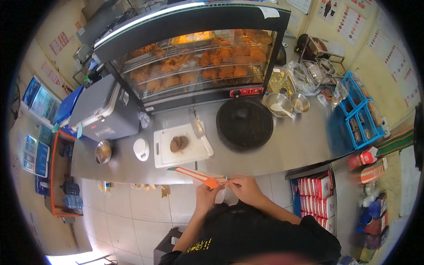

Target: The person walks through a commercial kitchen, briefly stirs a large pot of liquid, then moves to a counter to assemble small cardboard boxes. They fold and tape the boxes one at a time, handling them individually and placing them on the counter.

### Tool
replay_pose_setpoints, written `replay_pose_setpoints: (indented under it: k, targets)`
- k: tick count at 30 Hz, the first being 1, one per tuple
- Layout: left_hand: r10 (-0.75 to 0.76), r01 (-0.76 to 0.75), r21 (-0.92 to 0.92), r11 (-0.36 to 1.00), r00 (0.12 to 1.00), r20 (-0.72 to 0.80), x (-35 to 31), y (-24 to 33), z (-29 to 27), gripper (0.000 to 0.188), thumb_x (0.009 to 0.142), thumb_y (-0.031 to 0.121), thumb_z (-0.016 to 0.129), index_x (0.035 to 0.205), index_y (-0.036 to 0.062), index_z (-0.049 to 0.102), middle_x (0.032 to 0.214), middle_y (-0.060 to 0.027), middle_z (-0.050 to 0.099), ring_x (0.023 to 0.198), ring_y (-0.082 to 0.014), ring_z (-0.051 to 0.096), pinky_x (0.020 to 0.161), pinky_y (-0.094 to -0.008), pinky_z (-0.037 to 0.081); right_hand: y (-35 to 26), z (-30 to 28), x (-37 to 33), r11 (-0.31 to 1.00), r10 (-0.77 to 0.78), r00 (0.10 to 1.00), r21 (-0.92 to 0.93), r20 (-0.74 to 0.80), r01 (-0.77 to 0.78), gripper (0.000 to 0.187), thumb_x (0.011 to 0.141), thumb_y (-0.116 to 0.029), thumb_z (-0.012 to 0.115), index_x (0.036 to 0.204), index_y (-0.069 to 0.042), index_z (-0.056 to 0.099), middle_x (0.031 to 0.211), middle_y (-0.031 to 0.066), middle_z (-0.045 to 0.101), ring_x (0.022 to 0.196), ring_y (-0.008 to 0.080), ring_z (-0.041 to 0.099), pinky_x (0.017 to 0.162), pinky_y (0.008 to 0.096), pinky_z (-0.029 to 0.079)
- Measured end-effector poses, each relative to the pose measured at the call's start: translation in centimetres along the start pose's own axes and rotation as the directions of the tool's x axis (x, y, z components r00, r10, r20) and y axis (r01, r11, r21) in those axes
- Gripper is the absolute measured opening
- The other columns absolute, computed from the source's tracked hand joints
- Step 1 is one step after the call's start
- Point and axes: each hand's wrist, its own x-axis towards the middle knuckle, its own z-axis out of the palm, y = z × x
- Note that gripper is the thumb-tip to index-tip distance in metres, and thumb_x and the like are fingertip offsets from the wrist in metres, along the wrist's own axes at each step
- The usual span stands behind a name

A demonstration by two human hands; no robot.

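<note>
In front of my body, at the counter's near edge, I hold a flat orange, white and green piece of paper packaging (194,176). My left hand (206,195) is closed on its lower part. My right hand (244,189) pinches its right end, with the fingers partly hidden. Just beyond lies a white cutting board (164,154) with a small stack of dark brown sliced meat (179,143). A large knife (201,132) with a white handle rests across the board's right side. To the left stands a small white kitchen scale (141,149).
A glass warming cabinet (190,95) with fried chicken spans the back. Beside it are a grey cooler box (104,112), a black round lid (244,123) and steel bowls (279,105). A metal bowl (103,151) sits at left, blue crates (362,123) at right. Red-and-white boxes (316,194) fill a lower shelf.
</note>
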Motion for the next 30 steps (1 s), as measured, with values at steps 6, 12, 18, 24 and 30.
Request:
replay_pose_setpoints:
  k: [6,12,18,24,30]
  targets:
    - [-0.097,0.093,-0.116,0.989,0.995,-0.029,5.4,0.2,0.5,0.018,0.099,0.011,0.068,0.11,-0.0033,0.068,0.103,-0.0099,0.074,0.093,-0.0163,0.07,0.086,-0.0332,0.059,4.6,-13.5,15.1,0.941,0.07,0.971,0.338,-0.227,0.011,0.021,0.095,-0.014,0.069,0.114,-0.004,0.072,0.095,0.0039,0.074,0.081,0.0107,0.068,0.074,0.028,0.056]
    - [-0.083,0.06,-0.362,0.93,0.995,-0.05,9.2,1.3,5.2,0.015,0.1,0.008,0.064,0.111,0.0007,0.07,0.107,-0.0077,0.074,0.095,-0.0154,0.07,0.087,-0.0337,0.057,-1.2,-34.4,35.4,0.756,0.098,0.898,0.619,-0.429,0.214,0.056,0.094,-0.045,0.072,0.126,0.0,0.062,0.112,0.0103,0.07,0.092,0.019,0.073,0.07,0.0283,0.058]
    - [-0.134,0.076,-0.408,0.91,0.984,-0.116,13.3,2.8,11.9,0.016,0.098,0.007,0.067,0.112,-0.0008,0.07,0.107,-0.0089,0.074,0.097,-0.0161,0.07,0.089,-0.0345,0.058,-5.0,-39.3,45.6,0.683,0.031,0.871,0.647,-0.49,0.339,0.052,0.094,-0.035,0.075,0.125,0.005,0.061,0.115,0.0185,0.07,0.085,0.0239,0.075,0.073,0.033,0.062]
    - [-0.13,0.079,-0.357,0.931,0.984,-0.122,16.6,4.5,15.0,0.022,0.098,0.007,0.068,0.118,-0.0021,0.067,0.11,-0.0114,0.074,0.099,-0.0184,0.071,0.09,-0.0363,0.058,-0.1,-34.6,45.6,0.575,0.052,0.832,0.698,-0.553,0.427,0.036,0.095,-0.026,0.076,0.111,0.005,0.068,0.092,0.0136,0.074,0.076,0.0199,0.073,0.069,0.0305,0.062]
    - [-0.176,0.126,-0.364,0.923,0.978,-0.11,17.6,4.1,16.6,0.023,0.098,0.006,0.067,0.119,-0.0025,0.066,0.113,-0.0117,0.073,0.1,-0.0186,0.071,0.091,-0.0373,0.058,0.9,-35.2,45.0,0.519,0.044,0.874,0.758,-0.485,0.395,0.033,0.096,-0.026,0.075,0.108,0.004,0.069,0.088,0.0134,0.074,0.074,0.0201,0.073,0.068,0.0306,0.062]
